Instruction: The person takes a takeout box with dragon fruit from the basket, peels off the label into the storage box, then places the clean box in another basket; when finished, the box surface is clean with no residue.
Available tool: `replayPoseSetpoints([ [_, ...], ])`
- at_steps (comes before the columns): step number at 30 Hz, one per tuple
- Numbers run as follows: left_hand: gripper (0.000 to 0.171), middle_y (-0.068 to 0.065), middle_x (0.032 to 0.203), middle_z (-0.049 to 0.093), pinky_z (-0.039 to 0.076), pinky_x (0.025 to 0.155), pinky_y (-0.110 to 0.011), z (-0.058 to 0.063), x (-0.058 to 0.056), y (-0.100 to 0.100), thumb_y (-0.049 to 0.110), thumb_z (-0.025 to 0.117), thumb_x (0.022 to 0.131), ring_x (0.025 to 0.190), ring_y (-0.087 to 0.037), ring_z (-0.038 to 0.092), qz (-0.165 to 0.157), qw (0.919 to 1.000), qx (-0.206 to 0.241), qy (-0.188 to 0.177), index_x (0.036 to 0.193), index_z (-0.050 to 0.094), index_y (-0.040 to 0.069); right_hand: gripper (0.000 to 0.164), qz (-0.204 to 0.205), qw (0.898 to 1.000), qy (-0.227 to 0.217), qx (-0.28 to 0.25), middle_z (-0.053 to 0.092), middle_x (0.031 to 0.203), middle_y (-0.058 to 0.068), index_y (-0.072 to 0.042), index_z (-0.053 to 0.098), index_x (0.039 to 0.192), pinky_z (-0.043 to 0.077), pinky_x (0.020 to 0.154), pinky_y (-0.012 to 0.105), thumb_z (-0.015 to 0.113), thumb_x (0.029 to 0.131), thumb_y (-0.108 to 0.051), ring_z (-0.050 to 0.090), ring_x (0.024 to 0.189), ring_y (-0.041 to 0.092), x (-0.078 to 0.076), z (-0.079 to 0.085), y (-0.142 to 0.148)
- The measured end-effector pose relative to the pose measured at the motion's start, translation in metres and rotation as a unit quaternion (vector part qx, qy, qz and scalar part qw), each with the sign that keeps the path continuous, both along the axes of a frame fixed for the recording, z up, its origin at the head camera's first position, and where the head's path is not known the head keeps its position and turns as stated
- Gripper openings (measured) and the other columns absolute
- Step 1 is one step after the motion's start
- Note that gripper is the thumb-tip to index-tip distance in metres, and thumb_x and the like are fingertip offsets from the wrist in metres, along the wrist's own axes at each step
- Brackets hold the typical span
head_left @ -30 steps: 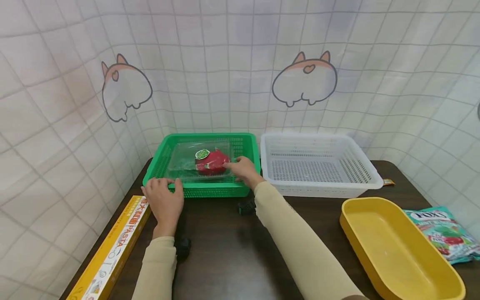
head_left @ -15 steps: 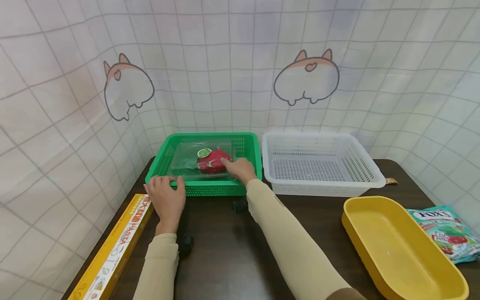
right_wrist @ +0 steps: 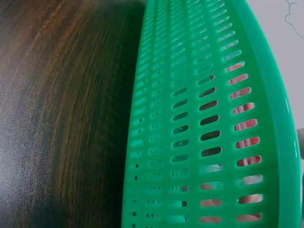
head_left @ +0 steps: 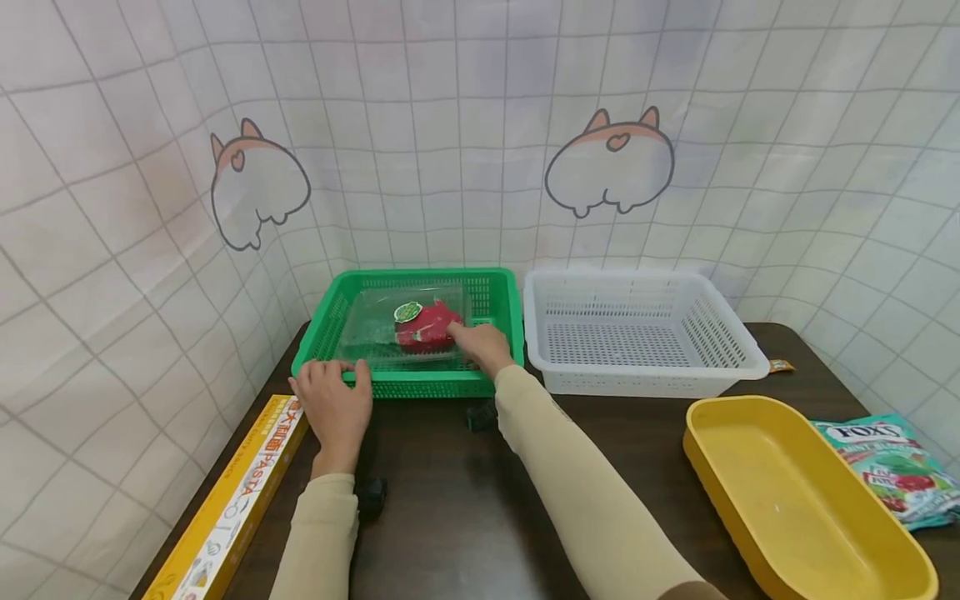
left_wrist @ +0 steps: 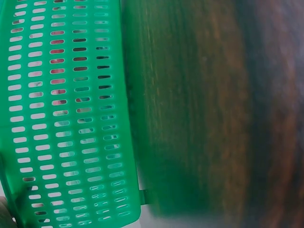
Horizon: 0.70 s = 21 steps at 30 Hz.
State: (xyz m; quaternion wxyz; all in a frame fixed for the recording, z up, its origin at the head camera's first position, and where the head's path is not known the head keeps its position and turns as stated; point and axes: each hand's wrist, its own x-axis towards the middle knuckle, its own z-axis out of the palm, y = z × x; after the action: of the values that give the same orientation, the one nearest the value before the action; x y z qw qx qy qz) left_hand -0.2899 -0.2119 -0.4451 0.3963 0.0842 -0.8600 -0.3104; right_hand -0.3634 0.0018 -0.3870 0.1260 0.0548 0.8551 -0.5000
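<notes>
A green slotted basket (head_left: pixel 431 388) stands at the back left of the dark table. Inside lies a clear plastic box (head_left: pixel 367 321) with a round green label and a red dragon fruit (head_left: pixel 427 327) at its right part. My left hand (head_left: pixel 335 408) holds the basket's front rim near the left corner, fingers hooked over it. My right hand (head_left: pixel 483 346) reaches over the front rim and holds the box at its right end, thumb on top over the fruit, the other fingers mostly hidden. Red and skin show through the slots of the green basket (right_wrist: pixel 223 104) in the right wrist view.
A white slotted basket (head_left: pixel 645 379) stands right of the green one. A yellow tray (head_left: pixel 795 492) lies at the front right, beside a Fox's candy bag (head_left: pixel 892 467). A long yellow pasta box (head_left: pixel 225 508) runs along the left edge. A small orange packet (head_left: pixel 781 365) lies behind.
My right hand has come slightly down and left, its fingers dropping from view behind the basket's front rim. My left hand stays at the rim. The basket appears almost unmoved.
</notes>
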Motion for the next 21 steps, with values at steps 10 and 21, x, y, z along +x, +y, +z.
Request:
replayPoseSetpoints([
  [10, 0.031, -0.017, 0.092, 0.057, 0.003, 0.116, -0.062, 0.001, -0.002, 0.001, 0.028, 0.061, 0.096, 0.123, -0.04, 0.041, -0.002, 1.0, -0.003, -0.007, 0.081, 0.064, 0.001, 0.031, -0.055, 0.989, 0.026, -0.136, 0.056, 0.114, 0.01, -0.01, 0.052, 0.09, 0.058, 0.077, 0.038, 0.056, 0.087, -0.041, 0.071, 0.08, 0.028, 0.001, 0.001, 0.002],
  [21, 0.03, -0.017, 0.091, 0.057, 0.003, 0.116, -0.062, 0.0, -0.002, 0.0, 0.029, 0.061, 0.096, 0.121, -0.039, 0.043, 0.0, 1.0, -0.007, -0.002, 0.083, 0.064, 0.002, 0.031, -0.076, 0.983, 0.068, -0.153, 0.055, 0.11, 0.015, -0.008, 0.048, 0.094, 0.058, 0.08, 0.039, 0.054, 0.089, -0.037, 0.072, 0.083, 0.031, 0.003, 0.021, 0.013],
])
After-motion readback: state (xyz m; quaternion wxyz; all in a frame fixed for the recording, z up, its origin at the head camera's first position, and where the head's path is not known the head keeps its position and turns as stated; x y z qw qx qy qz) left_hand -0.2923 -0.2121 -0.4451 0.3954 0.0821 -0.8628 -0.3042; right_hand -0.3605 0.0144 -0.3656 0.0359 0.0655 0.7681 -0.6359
